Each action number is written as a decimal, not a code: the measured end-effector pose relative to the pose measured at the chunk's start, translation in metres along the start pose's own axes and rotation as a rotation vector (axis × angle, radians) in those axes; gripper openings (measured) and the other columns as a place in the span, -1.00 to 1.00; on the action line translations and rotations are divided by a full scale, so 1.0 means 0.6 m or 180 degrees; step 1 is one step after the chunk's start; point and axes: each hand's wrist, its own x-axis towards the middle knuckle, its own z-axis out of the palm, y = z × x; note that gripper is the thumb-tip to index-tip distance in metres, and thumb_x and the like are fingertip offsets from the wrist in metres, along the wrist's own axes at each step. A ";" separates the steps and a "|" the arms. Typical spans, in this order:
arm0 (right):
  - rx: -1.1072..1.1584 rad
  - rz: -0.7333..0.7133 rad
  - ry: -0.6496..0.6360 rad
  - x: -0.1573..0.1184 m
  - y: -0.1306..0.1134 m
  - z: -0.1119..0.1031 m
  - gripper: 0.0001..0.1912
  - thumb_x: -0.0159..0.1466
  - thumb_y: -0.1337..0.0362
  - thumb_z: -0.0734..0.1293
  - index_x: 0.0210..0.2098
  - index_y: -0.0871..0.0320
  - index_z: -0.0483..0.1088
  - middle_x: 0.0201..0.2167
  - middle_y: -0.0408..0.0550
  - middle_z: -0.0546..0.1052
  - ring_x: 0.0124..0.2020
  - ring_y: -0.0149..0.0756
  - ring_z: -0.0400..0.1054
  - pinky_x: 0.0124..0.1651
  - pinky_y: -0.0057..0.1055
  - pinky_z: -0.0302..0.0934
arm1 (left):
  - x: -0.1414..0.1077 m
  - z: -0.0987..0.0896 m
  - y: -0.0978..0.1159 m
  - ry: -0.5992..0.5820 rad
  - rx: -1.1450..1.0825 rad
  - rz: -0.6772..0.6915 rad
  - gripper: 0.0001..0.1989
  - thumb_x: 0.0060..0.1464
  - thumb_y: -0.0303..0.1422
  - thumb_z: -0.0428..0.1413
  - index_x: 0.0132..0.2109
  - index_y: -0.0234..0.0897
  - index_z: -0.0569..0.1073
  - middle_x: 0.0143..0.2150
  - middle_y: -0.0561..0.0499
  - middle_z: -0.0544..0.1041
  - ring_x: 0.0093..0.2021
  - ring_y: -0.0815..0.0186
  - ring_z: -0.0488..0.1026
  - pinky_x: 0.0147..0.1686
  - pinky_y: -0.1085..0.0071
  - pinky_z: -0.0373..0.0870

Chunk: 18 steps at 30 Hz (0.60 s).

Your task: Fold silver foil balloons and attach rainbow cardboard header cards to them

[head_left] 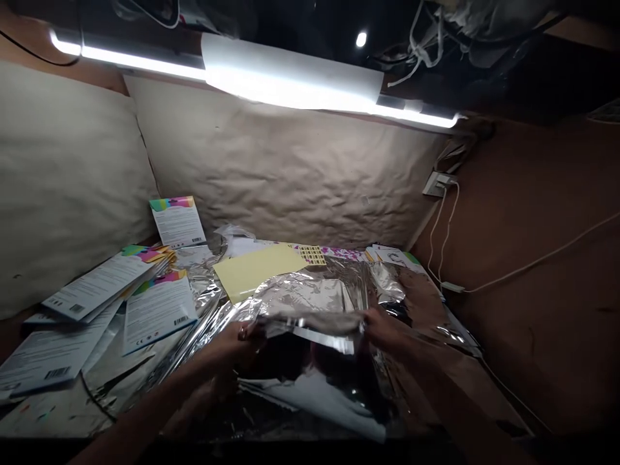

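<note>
A dark, glossy foil bag [310, 352] with a bright silver strip near its upper edge is stretched between my two hands, close to the table's front. My left hand [246, 339] is closed on its left edge, and my right hand [378, 326] grips the right edge. Both hands look dim and slightly blurred, so single fingers are hard to make out. Beneath and behind the bag, crinkled silver film [305, 294] covers the tabletop. A pale, whitish sheet [324, 397] shows at the bag's lower part; whether it lies inside or below, I cannot tell.
Several printed cardboard packets [159, 310] lie piled on the left, and another packet [179, 223] leans against the wall. Behind the film are a yellow sheet [261, 265] and a sticker sheet [312, 255]. White cables hang from a socket [438, 183] at right. A tube light [290, 81] hangs overhead.
</note>
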 end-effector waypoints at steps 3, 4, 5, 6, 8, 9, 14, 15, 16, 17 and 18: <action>-0.0273 0.0292 0.0177 0.090 0.028 -0.004 -0.72 0.15 0.12 0.38 -0.34 0.25 0.52 -0.46 -0.02 0.55 -0.43 -0.21 0.45 -0.36 -0.36 0.32 | 0.030 -0.006 0.013 0.0521 0.0821 -0.0061 -0.30 -0.03 -0.25 0.19 0.26 -0.33 0.27 -0.29 -0.04 0.53 -0.32 0.18 0.50 -0.33 0.32 0.43; -0.0378 0.0323 0.0246 0.107 0.038 -0.002 -0.69 0.13 0.17 0.40 -0.22 0.26 0.51 -0.37 0.02 0.58 -0.35 -0.15 0.47 -0.29 -0.32 0.34 | 0.032 -0.004 0.016 0.0785 0.1341 0.0039 -0.23 0.01 -0.30 0.18 0.35 -0.30 0.15 -0.17 -0.10 0.54 -0.24 0.14 0.51 -0.26 0.28 0.44; -0.0469 0.0374 0.0333 0.118 0.046 0.001 -0.58 0.10 0.21 0.42 -0.06 0.26 0.47 -0.27 0.07 0.59 -0.25 -0.08 0.49 -0.20 -0.27 0.35 | 0.031 0.000 0.018 0.1033 0.1894 0.0202 -0.21 0.05 -0.33 0.15 0.40 -0.26 0.07 -0.03 -0.17 0.51 -0.12 0.10 0.50 -0.17 0.22 0.44; -0.0603 0.0398 0.0444 0.123 0.052 0.006 -0.43 0.10 0.24 0.42 0.10 0.24 0.39 -0.14 0.12 0.57 -0.13 -0.02 0.47 -0.10 -0.20 0.33 | 0.028 0.006 0.018 0.1209 0.2405 0.0422 -0.22 0.09 -0.35 0.14 0.42 -0.19 0.05 0.12 -0.21 0.44 0.02 0.04 0.46 -0.05 0.15 0.42; -0.1103 0.0199 0.0753 0.121 0.061 0.020 -0.23 0.15 0.25 0.39 0.32 0.20 0.14 0.10 0.22 0.46 0.10 0.09 0.36 0.09 -0.07 0.24 | 0.020 0.021 0.008 0.1111 0.3104 0.0865 -0.30 0.19 -0.30 0.10 0.42 -0.02 0.07 0.37 -0.16 0.21 0.30 -0.04 0.23 0.19 0.02 0.24; -0.1391 0.0007 0.0900 0.117 0.063 0.029 -0.19 0.20 0.23 0.36 0.37 0.19 0.04 0.21 0.25 0.36 0.21 0.11 0.25 0.18 -0.02 0.16 | 0.015 0.029 0.000 0.0819 0.3272 0.0977 -0.33 0.22 -0.24 0.09 0.41 0.06 0.08 0.43 -0.10 0.12 0.38 -0.06 0.09 0.26 -0.04 0.13; -0.1884 -0.0662 0.0331 0.112 0.085 0.080 -0.32 0.34 0.03 0.25 0.37 0.11 0.09 0.42 0.07 0.06 0.44 0.01 -0.16 0.41 0.02 -0.21 | -0.004 0.054 -0.052 -0.0160 0.3355 0.0658 -0.34 0.27 0.01 -0.04 0.43 0.13 -0.05 0.49 -0.03 -0.08 0.46 -0.13 -0.20 0.32 -0.21 -0.14; -0.1778 -0.0705 0.0095 0.117 0.092 0.084 -0.32 0.33 0.00 0.25 0.36 0.10 0.11 0.42 0.06 0.07 0.44 0.01 -0.15 0.41 0.03 -0.21 | -0.008 0.056 -0.058 -0.0142 0.3353 0.0625 -0.34 0.28 0.00 -0.06 0.43 0.13 -0.08 0.49 -0.03 -0.12 0.46 -0.12 -0.22 0.33 -0.21 -0.16; -0.1579 -0.0710 -0.0008 0.125 0.098 0.083 -0.30 0.31 -0.01 0.26 0.36 0.10 0.12 0.42 0.06 0.07 0.43 0.01 -0.13 0.40 0.03 -0.19 | -0.012 0.056 -0.060 -0.0134 0.3353 0.0606 -0.35 0.29 -0.01 -0.07 0.43 0.13 -0.09 0.49 -0.02 -0.15 0.46 -0.11 -0.24 0.33 -0.20 -0.17; -0.1321 -0.0658 0.0059 0.136 0.104 0.076 -0.29 0.29 0.00 0.28 0.35 0.10 0.13 0.42 0.07 0.08 0.43 0.00 -0.11 0.40 0.02 -0.16 | -0.016 0.056 -0.059 -0.0150 0.3355 0.0587 -0.35 0.30 -0.01 -0.08 0.43 0.12 -0.10 0.49 -0.02 -0.15 0.46 -0.10 -0.25 0.33 -0.19 -0.17; -0.1050 -0.0557 0.0269 0.149 0.109 0.063 -0.29 0.27 0.01 0.30 0.34 0.11 0.14 0.41 0.07 0.10 0.41 -0.01 -0.08 0.39 -0.01 -0.12 | -0.018 0.055 -0.055 -0.0175 0.3366 0.0546 -0.34 0.29 -0.01 -0.07 0.44 0.11 -0.08 0.49 -0.03 -0.15 0.46 -0.10 -0.25 0.33 -0.19 -0.16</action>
